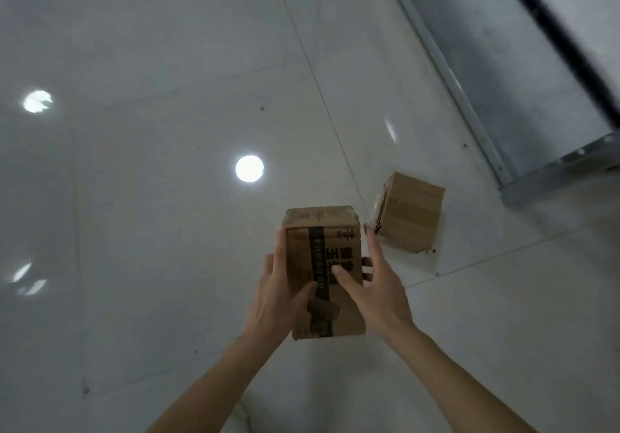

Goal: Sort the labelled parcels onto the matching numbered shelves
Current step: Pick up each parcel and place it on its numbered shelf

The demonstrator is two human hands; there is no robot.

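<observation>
Head view: parcel (323, 264) lengthwise away

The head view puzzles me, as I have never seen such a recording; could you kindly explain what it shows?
There is no machine here: a camera worn on a person's head looks down at their two bare hands. The left hand grips a printed cardboard box by its side, thumb on the front. The right hand has straight fingers, its thumb touching the box's front. A second box lies on the glossy tiled floor, beside a grey metal shelf. The bright spots are lamp reflections.
</observation>
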